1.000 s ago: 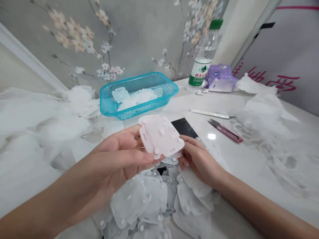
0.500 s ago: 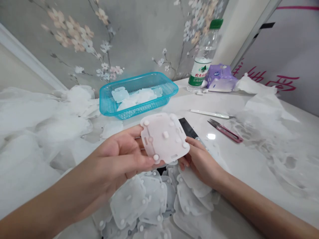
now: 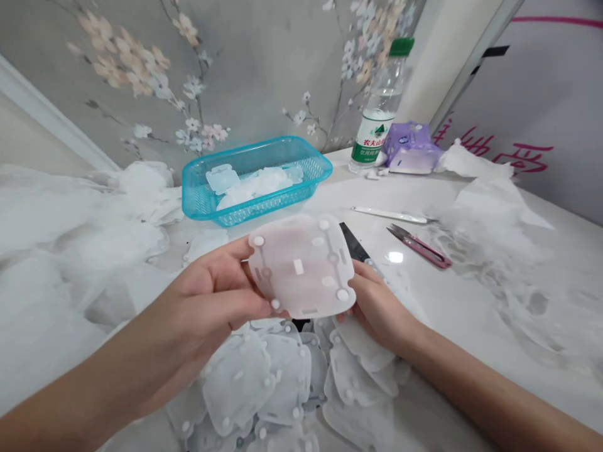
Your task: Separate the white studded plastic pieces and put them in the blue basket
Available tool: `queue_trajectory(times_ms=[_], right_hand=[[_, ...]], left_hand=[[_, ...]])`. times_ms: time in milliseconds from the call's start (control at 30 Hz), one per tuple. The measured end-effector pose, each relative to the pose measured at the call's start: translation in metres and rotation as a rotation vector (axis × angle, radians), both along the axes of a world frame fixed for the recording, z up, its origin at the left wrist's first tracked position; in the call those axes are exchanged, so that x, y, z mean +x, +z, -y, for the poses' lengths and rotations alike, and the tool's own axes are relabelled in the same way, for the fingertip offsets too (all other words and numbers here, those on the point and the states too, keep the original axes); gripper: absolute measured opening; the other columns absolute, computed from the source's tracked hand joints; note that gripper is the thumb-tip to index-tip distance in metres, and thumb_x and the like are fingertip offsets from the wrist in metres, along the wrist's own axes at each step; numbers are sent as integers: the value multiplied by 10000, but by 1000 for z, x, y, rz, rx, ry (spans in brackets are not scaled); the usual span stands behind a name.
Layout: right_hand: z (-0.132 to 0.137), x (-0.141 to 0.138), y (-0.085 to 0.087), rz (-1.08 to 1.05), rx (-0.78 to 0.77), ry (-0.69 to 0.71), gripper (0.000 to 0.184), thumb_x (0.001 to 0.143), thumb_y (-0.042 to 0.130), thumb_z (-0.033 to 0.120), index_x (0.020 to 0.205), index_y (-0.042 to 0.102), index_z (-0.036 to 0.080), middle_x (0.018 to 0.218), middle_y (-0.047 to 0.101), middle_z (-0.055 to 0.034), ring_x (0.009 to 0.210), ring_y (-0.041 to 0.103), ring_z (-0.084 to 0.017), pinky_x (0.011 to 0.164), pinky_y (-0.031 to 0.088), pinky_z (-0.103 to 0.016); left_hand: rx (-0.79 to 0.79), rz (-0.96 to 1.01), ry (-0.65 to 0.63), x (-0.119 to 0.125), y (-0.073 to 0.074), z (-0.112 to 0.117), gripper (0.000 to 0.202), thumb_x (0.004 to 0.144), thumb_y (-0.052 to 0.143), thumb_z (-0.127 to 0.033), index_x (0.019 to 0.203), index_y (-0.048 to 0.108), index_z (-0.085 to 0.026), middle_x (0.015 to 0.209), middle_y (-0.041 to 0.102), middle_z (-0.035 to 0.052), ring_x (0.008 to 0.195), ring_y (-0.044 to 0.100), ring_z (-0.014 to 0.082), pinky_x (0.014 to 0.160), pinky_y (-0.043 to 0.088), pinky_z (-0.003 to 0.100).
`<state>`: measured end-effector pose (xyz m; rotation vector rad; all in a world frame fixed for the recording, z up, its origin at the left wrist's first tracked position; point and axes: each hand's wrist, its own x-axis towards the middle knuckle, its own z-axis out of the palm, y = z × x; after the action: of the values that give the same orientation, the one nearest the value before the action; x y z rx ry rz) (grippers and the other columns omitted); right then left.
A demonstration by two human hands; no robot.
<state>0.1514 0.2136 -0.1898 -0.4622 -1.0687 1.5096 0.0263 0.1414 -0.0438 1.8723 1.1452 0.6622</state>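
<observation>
A translucent white, squarish silicone-like piece (image 3: 306,276) with round nubs, small slots and a short raised mark at its centre is held up in front of me. My left hand (image 3: 211,289) pinches it by the left edge, thumb near the lower-left corner. My right hand (image 3: 379,307) grips the right edge, its fingers curled partly out of sight behind the piece. Below both hands lies a loose pile of similar pieces (image 3: 238,380), overlapping one another. A flat black strip (image 3: 353,242) shows just beyond my right hand.
A blue plastic basket (image 3: 188,188) with similar pieces stands at the back. More white pieces (image 3: 56,238) heap at left. Rightward lie pink thread snips (image 3: 419,247), a slim white-handled tool (image 3: 389,215) and thin translucent scraps (image 3: 532,301). Behind stand a water bottle (image 3: 377,125) and purple tissue pack (image 3: 409,147).
The held piece has turned and tilted, facing me more squarely, and its left edge sits a little farther left. Both hands remain on it. The whole view has shifted slightly.
</observation>
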Motion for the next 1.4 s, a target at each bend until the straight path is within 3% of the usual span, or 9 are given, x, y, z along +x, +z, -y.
queue_trajectory(times_ms=[267, 500, 633, 733, 800, 900, 1000, 1200, 1400], right_hand=[[1, 1, 1, -1, -7, -2, 307, 616, 416, 307, 837, 438, 95, 519, 364, 44, 388, 338, 15, 413, 367, -140], [4, 3, 4, 23, 18, -2, 236, 667, 415, 301, 793, 415, 102, 445, 271, 44, 384, 318, 7, 432, 369, -130], [5, 4, 5, 37, 27, -3, 243, 689, 415, 326, 787, 401, 104, 456, 276, 45, 383, 300, 14, 430, 364, -129], [4, 3, 5, 29, 24, 9, 240, 684, 413, 315, 793, 390, 102, 483, 299, 45, 384, 304, 18, 435, 369, -134], [3, 4, 5, 26, 19, 15, 242, 677, 412, 309, 803, 388, 104, 495, 310, 46, 379, 308, 17, 435, 371, -138], [3, 4, 5, 25, 11, 20, 256, 678, 417, 319, 822, 397, 109, 491, 299, 46, 377, 305, 15, 432, 367, -137], [3, 4, 5, 20, 5, 31, 262, 682, 421, 321, 841, 410, 113, 490, 294, 45, 376, 296, 17, 425, 357, -134], [2, 2, 4, 18, 0, 32, 255, 692, 421, 309, 859, 419, 116, 492, 292, 46, 376, 298, 16, 421, 359, -137], [4, 4, 6, 22, 2, 31, 258, 695, 420, 318, 855, 409, 116, 499, 299, 47, 381, 298, 22, 429, 361, -126]], left_hand=[[-21, 14, -9, -3, -1, 1, 236, 679, 658, -135, 873, 697, -263, 611, 624, -50, 614, 647, 117, 568, 497, 157], [4, 43, 33, -6, -1, -6, 154, 691, 629, -107, 785, 699, -207, 821, 656, -21, 653, 621, 94, 576, 504, 149], [-15, 47, 38, -2, 0, -6, 110, 678, 597, -112, 662, 691, -167, 804, 627, 13, 647, 579, 90, 548, 497, 150], [55, 43, 64, 0, 0, -5, 116, 632, 586, -101, 606, 681, -162, 754, 574, 14, 616, 556, 89, 518, 493, 152], [141, 36, 118, -2, 1, -5, 84, 613, 605, -111, 559, 659, -144, 836, 566, 21, 626, 552, 84, 516, 495, 148], [261, 18, 187, -7, 1, -8, 158, 629, 635, -127, 474, 605, -122, 876, 539, 23, 660, 546, 73, 534, 494, 122], [281, 14, 176, -12, 1, -12, 144, 654, 666, -153, 514, 638, -143, 893, 553, 5, 706, 557, 57, 606, 503, 99], [363, 7, 163, -11, -1, -11, 143, 658, 722, -191, 539, 652, -152, 1223, 543, -58, 801, 586, 68, 694, 531, 145], [314, 6, 152, -7, 0, -7, 119, 683, 683, -126, 569, 655, -143, 1193, 593, -48, 826, 600, 77, 709, 519, 137]])
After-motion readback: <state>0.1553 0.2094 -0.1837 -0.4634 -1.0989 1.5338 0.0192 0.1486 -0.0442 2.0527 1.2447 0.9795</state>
